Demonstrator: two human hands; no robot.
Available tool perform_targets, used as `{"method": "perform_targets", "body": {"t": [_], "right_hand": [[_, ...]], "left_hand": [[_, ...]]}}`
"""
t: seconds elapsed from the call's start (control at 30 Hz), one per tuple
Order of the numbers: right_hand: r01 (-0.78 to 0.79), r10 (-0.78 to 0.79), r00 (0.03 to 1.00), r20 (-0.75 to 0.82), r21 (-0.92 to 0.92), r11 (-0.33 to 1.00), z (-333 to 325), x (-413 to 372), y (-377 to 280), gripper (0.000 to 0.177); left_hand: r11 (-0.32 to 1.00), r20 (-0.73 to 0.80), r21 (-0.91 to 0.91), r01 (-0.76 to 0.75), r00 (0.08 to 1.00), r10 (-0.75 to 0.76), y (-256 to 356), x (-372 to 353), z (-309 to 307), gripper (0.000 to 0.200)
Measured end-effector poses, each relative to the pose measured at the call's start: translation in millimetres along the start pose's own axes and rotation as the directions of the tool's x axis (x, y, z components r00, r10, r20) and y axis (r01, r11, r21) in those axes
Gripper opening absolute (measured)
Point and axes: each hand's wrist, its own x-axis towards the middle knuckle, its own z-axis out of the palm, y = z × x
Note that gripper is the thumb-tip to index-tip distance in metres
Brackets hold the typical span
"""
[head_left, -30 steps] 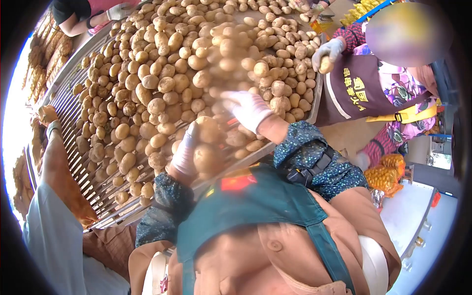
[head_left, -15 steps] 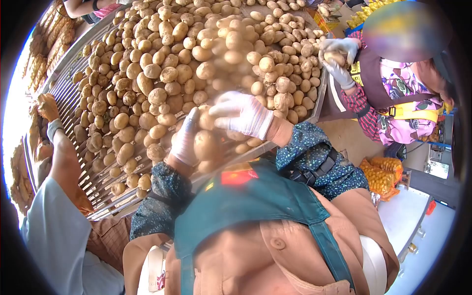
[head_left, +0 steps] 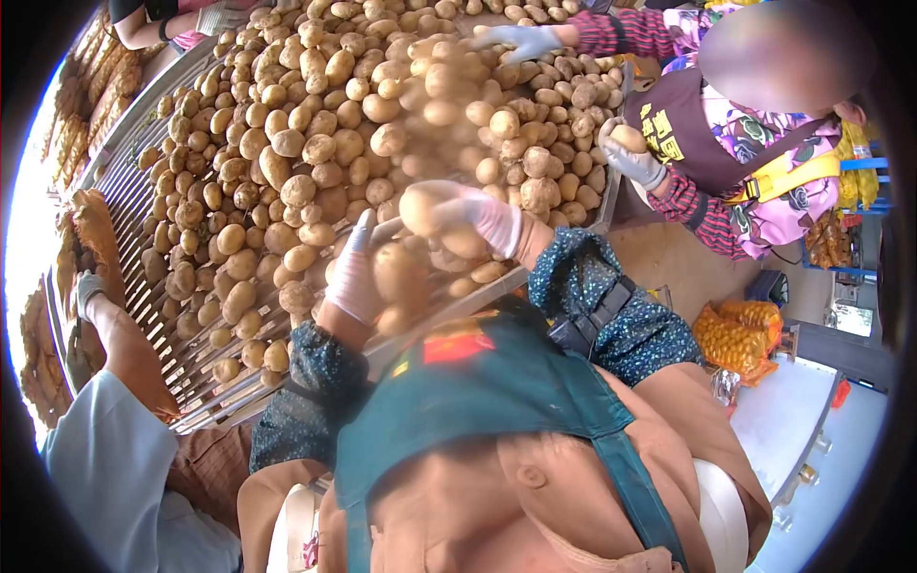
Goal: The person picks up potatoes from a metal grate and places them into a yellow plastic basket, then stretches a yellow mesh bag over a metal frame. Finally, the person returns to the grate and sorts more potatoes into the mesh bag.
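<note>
Right grip point(head_left: 487, 222), in a thin pale glove, is closed partway around a pale potato point(head_left: 420, 210), thumb and fingers curled to about the width of its body; the potato sits at the fingertip end, raised a little over the near edge of the slatted table point(head_left: 180, 372). Blur there, so exact finger contact is unclear. Left grip point(head_left: 351, 279) stands with fingers upward, palm side turned to a large potato point(head_left: 396, 272) just beside it; I can't make out whether that hand has hold of it or only leans on it. Between and beyond my 2 grips lies the heap point(head_left: 287, 143), potatoes touching and stacked, thinning to bare slats at the left. My reading of handling: firm, stiff, modest weight for the size, the large potato heavier; skin dry-looking with some soil, so little slip, though the rounded ends could roll out of a loose pinch. Best hold: across the middle, thumb opposite 2 or 3 fingers, light pressure, since skin may scuff or bruise. At the right, a co-worker's raised hand point(head_left: 635, 164) holds 1 potato, and the same person's other gloved hand point(head_left: 523, 41) reaches over the heap's far side.
</note>
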Motion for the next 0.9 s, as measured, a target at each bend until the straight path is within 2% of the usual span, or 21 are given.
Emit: {"method": "perform_targets", "body": {"t": [0.03,0.07,0.1,0.13,0.17,0.27,0.3,0.33,0.37,0.47,0.5,0.53,0.57,0.67,0.73,0.77,0.87,0.9], "right_hand": [[-0.037,0.033,0.999,0.019,0.26,0.965,-12.2,-1.2,12.6,0.027],[-0.045,0.042,0.999,0.017,0.298,0.953,-17.7,-6.0,18.5,0.028],[-0.052,0.05,0.999,0.016,0.339,0.939,-21.1,-11.5,23.4,0.029],[-0.059,0.056,0.998,0.017,0.381,0.923,-22.8,-16.7,28.7,0.03],[-0.01,0.011,1.0,0.001,0.342,0.94,-23.0,-19.4,34.7,0.036],[0.077,-0.047,0.994,-0.1,0.329,0.941,-24.6,-22.3,53.1,0.072],[0.089,-0.051,0.991,-0.128,0.318,0.944,-23.3,-25.9,55.0,0.068],[0.102,-0.056,0.986,-0.157,0.306,0.946,-21.2,-31.2,56.0,0.064],[0.116,-0.061,0.98,-0.188,0.295,0.948,-19.2,-36.8,56.0,0.06],[0.129,-0.083,0.984,-0.158,0.307,0.943,-16.8,-53.9,51.0,0.063],[0.169,-0.118,0.973,-0.197,0.269,0.948,-11.9,-65.1,51.3,0.063],[0.204,-0.149,0.96,-0.236,0.231,0.951,-11.1,-74.5,52.5,0.062],[0.268,-0.211,0.938,-0.275,0.191,0.944,-15.6,-78.1,55.7,0.058],[0.321,-0.266,0.935,-0.233,0.244,0.915,-30.6,-105.5,65.2,0.058],[0.405,-0.363,0.9,-0.241,0.155,0.901,-47.7,-125.8,76.0,0.06],[0.457,-0.421,0.864,-0.277,0.081,0.886,-52.6,-137.7,82.4,0.059],[0.443,-0.415,0.8,-0.434,-0.041,0.896,-69.0,-176.3,105.2,0.056],[0.413,-0.409,0.771,-0.488,-0.105,0.905,-79.6,-187.9,118.0,0.056]], "left_hand": [[0.999,0.019,-0.043,-0.001,1.0,0.001,-0.7,-6.7,1.0,0.052],[0.996,0.037,-0.085,0.003,0.999,0.0,-0.7,-11.0,-0.9,0.05],[0.975,0.054,-0.22,0.021,0.998,-0.009,-2.8,-7.8,-9.7,0.045],[0.935,0.122,0.276,-0.221,0.973,0.194,-8.4,-2.3,-18.9,0.044],[0.607,0.276,0.67,-0.427,0.902,0.331,-13.9,3.0,-29.5,0.044],[0.129,0.472,0.815,-0.566,0.776,0.419,-24.0,-1.6,-29.1,0.042],[0.061,0.478,0.828,-0.558,0.758,0.443,-25.5,-6.5,-21.4,0.041],[0.723,0.351,0.517,-0.459,0.884,0.31,-24.3,-14.7,-12.4,0.043],[0.985,0.207,-0.096,-0.143,0.965,0.161,-23.0,-22.8,-3.5,0.045],[0.997,0.417,-0.059,0.04,0.909,-0.011,-25.8,-15.6,-11.5,0.052],[1.0,0.322,-0.03,-0.01,0.947,0.019,-33.3,-15.9,-2.4,0.051],[0.956,0.325,0.208,-0.205,0.937,0.13,-43.0,-5.4,-10.1,0.051],[0.821,0.359,0.428,-0.379,0.905,0.23,-56.7,13.4,-26.5,0.051],[0.732,0.426,0.514,-0.446,0.874,0.234,-74.5,4.5,16.9,0.059],[0.955,0.346,0.203,-0.214,0.929,0.135,-86.6,1.5,45.7,0.062],[0.961,0.396,0.227,-0.157,0.917,0.057,-91.8,-2.8,59.9,0.069],[0.876,0.375,0.442,-0.191,0.927,0.013,-120.3,17.2,64.1,0.069],[0.814,0.307,0.559,-0.16,0.952,-0.024,-129.1,21.1,72.3,0.071]]}}
